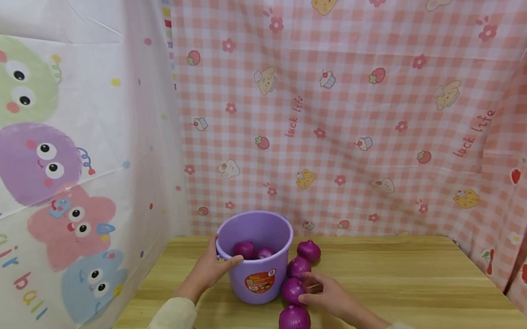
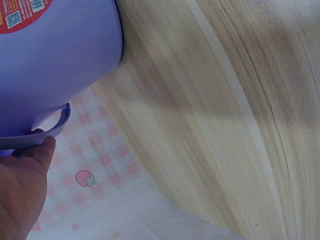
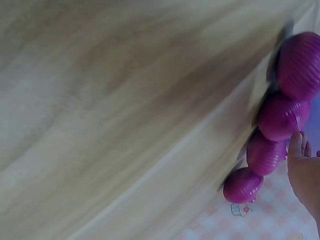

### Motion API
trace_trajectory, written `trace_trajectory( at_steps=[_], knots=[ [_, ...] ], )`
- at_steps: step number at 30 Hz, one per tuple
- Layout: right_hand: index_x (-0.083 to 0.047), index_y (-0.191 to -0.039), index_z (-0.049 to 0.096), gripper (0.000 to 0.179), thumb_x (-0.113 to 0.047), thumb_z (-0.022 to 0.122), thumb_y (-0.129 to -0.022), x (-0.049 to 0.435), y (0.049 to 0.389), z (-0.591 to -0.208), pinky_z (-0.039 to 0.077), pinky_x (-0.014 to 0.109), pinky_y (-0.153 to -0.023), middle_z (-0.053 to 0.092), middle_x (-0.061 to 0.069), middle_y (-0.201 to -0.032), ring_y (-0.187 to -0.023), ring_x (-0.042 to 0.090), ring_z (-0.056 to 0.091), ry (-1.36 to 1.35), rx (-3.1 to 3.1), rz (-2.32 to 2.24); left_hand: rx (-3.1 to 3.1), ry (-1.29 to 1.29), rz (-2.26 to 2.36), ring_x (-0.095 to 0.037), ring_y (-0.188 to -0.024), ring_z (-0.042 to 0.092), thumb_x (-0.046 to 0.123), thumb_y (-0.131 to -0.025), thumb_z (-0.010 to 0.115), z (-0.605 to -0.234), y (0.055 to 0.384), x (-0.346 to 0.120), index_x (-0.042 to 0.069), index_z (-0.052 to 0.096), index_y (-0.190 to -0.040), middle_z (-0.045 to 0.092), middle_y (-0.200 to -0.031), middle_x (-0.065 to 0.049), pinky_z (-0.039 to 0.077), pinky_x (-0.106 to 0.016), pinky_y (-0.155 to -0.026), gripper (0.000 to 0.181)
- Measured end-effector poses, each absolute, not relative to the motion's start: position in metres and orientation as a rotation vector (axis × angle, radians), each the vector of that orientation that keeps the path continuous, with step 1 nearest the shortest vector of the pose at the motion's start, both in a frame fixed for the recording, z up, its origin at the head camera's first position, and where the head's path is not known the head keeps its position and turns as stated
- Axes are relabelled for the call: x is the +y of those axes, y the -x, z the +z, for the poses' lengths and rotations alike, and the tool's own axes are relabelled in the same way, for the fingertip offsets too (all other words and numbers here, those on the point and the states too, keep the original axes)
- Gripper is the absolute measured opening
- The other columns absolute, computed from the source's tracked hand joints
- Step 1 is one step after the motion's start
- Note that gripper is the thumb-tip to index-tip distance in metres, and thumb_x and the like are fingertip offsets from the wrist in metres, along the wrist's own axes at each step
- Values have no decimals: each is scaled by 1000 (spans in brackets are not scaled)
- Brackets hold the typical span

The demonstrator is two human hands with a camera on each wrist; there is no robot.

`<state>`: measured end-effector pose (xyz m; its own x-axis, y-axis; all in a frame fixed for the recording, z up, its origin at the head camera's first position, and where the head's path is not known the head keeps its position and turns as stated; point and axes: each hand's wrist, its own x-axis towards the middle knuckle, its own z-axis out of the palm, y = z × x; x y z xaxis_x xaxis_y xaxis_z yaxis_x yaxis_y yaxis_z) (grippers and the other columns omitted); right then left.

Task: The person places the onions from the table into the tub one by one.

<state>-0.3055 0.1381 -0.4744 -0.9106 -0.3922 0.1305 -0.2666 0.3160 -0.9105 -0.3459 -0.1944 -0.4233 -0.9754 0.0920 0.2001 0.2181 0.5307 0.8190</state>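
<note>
A purple bucket (image 1: 259,282) with a red label stands on the table, holding red onions (image 1: 244,250). My left hand (image 1: 210,270) grips its left rim, thumb over the edge. In the left wrist view the left fingers (image 2: 46,150) reach under the bucket's rim by the side handle (image 2: 62,120). Several more red onions line up along the bucket's right side. My right hand (image 1: 328,296) is beside one of these, the second onion (image 1: 293,291) from the front, thumb and fingers parted at its right side. In the right wrist view the fingertips are right at that onion (image 3: 284,116).
The wood-grain table (image 1: 400,287) extends to the right of the onions. Behind it hangs a pink checked curtain (image 1: 355,102), and a white cartoon-print sheet (image 1: 147,142) hangs on the left. The nearest onion (image 1: 295,322) lies towards the table's front.
</note>
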Motion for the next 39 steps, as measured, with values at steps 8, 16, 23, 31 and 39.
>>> trace_trajectory(
  at_steps=[8,16,23,31,39],
  knots=[
    [11,-134,53,60,-17,76,-87,136,297,-485,53,34,-84,64,22,-119,-103,35,63,677,2481,-1605,-2636,241,-1433,-43,-134,43,55,-80,77,-424,345,-195,12,17,-157,44,-147,-26,33,-61,-109,107],
    [12,-133,52,60,-17,76,-86,139,290,-497,53,31,-84,64,21,-118,-103,35,62,707,2411,-1613,-2636,251,-1425,-44,-134,42,54,-81,77,-424,344,-196,10,17,-157,44,-147,-27,33,-61,-109,106],
    [11,-136,49,62,-18,76,-88,139,285,-505,55,41,-86,64,15,-116,-104,32,61,644,2298,-1611,-2632,255,-1417,-44,-134,43,53,-82,76,-424,344,-196,9,16,-157,44,-146,-28,33,-61,-109,105],
    [10,-135,51,64,-19,79,-86,134,283,-508,54,48,-88,65,13,-111,-102,33,63,601,2333,-1554,-2613,273,-1432,-44,-133,44,52,-82,78,-425,346,-196,8,18,-156,45,-145,-28,34,-60,-109,105],
    [11,-134,51,66,-19,81,-83,132,282,-512,52,53,-89,62,19,-118,-104,36,62,615,2372,-1556,-2601,286,-1436,-42,-132,45,51,-81,78,-425,346,-194,8,19,-156,46,-145,-27,35,-60,-108,104]
  ],
)
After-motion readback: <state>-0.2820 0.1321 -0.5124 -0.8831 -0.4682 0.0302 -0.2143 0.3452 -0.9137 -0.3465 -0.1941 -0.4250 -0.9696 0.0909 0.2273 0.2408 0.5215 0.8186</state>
